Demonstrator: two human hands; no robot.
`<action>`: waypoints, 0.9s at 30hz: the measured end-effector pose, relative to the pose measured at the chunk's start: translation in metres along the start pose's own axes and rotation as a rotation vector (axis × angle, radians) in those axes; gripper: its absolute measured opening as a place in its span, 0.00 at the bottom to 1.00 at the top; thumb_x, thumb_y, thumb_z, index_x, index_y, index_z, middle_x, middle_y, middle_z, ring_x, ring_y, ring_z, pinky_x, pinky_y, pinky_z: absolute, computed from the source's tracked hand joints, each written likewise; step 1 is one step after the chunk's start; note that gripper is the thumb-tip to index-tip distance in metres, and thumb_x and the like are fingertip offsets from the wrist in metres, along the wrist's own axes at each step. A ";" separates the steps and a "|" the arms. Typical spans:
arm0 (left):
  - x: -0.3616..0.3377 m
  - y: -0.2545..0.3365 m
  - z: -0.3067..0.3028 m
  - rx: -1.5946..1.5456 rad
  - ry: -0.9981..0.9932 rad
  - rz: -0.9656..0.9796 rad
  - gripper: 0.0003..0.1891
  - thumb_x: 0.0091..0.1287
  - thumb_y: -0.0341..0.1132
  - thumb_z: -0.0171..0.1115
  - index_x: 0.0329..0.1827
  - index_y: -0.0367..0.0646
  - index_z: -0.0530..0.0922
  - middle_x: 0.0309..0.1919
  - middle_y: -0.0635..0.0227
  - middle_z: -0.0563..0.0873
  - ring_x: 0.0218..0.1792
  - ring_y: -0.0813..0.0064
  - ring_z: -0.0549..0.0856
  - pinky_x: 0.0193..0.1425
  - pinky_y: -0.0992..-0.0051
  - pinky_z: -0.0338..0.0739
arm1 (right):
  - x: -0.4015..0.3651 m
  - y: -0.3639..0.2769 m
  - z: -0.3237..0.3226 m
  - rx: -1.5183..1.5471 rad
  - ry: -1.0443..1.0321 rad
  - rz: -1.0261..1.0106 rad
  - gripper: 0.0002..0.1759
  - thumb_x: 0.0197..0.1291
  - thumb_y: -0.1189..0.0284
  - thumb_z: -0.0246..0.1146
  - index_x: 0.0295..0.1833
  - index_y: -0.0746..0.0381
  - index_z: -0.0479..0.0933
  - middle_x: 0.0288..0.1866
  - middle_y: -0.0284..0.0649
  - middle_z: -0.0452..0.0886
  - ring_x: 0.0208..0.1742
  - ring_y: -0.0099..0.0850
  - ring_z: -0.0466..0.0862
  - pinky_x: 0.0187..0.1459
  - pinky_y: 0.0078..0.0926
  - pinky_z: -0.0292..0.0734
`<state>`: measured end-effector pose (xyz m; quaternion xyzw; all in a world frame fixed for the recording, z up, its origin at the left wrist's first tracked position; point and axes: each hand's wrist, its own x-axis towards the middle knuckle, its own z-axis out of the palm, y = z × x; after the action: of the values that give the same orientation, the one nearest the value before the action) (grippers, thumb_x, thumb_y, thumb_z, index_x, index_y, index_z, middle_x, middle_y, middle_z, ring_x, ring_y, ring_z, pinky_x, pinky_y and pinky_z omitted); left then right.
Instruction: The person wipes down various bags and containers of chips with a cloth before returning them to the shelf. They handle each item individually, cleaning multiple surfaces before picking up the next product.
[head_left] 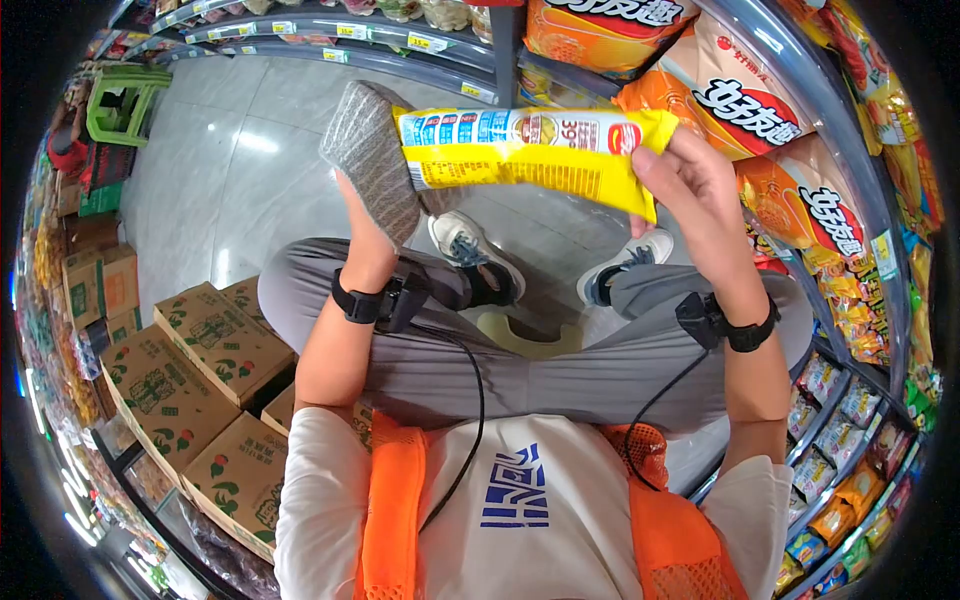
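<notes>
One yellow packet is gripped at its end by the right hand, the thumb laid over the printed front and the fingers partly hidden behind. Its other end is met by a grey striped cloth, by which most of the left hand is covered; whether those fingers are closed cannot be told. The packet is thus placed between the two hands, over the tiled floor, its print turned toward the viewer. A black strap is worn on each wrist. Just beyond the right hand, on its outer side, large orange snack bags are stacked. Cardboard boxes are grouped outward and nearer the body from the left hand. Farther out past that hand, a green stool is seen.
</notes>
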<state>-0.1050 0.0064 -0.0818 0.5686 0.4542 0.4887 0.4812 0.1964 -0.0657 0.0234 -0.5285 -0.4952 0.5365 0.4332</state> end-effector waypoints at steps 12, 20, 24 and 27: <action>0.047 0.029 -0.016 -0.770 0.219 -0.308 0.18 0.72 0.33 0.60 0.63 0.40 0.72 0.50 0.68 0.82 0.49 0.73 0.83 0.57 0.74 0.79 | -0.008 -0.004 -0.003 0.063 0.010 -0.022 0.14 0.71 0.68 0.60 0.46 0.70 0.82 0.26 0.33 0.82 0.18 0.16 0.76 0.20 0.13 0.68; 0.031 0.058 -0.008 1.020 0.044 0.380 0.42 0.55 0.45 0.73 0.71 0.38 0.65 0.56 0.57 0.82 0.58 0.59 0.80 0.64 0.67 0.73 | 0.035 0.095 0.017 0.030 0.005 0.213 0.16 0.73 0.63 0.57 0.39 0.65 0.80 0.21 0.31 0.77 0.23 0.21 0.80 0.26 0.17 0.70; 0.030 0.063 -0.002 0.940 -0.017 0.375 0.41 0.54 0.43 0.74 0.69 0.36 0.67 0.55 0.56 0.82 0.57 0.59 0.80 0.63 0.66 0.73 | 0.060 0.181 0.017 0.184 0.148 0.205 0.18 0.74 0.63 0.56 0.41 0.67 0.80 0.27 0.35 0.81 0.31 0.23 0.83 0.38 0.20 0.77; 0.031 0.059 -0.007 0.924 -0.016 0.423 0.40 0.53 0.41 0.74 0.68 0.36 0.68 0.55 0.54 0.82 0.56 0.58 0.80 0.63 0.66 0.74 | 0.073 0.206 0.014 0.131 0.213 0.162 0.19 0.75 0.62 0.55 0.42 0.69 0.80 0.32 0.39 0.84 0.35 0.25 0.84 0.46 0.24 0.79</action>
<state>-0.1054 0.0308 -0.0196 0.8054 0.4942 0.3189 0.0734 0.1896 -0.0219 -0.1910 -0.5913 -0.3661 0.5417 0.4721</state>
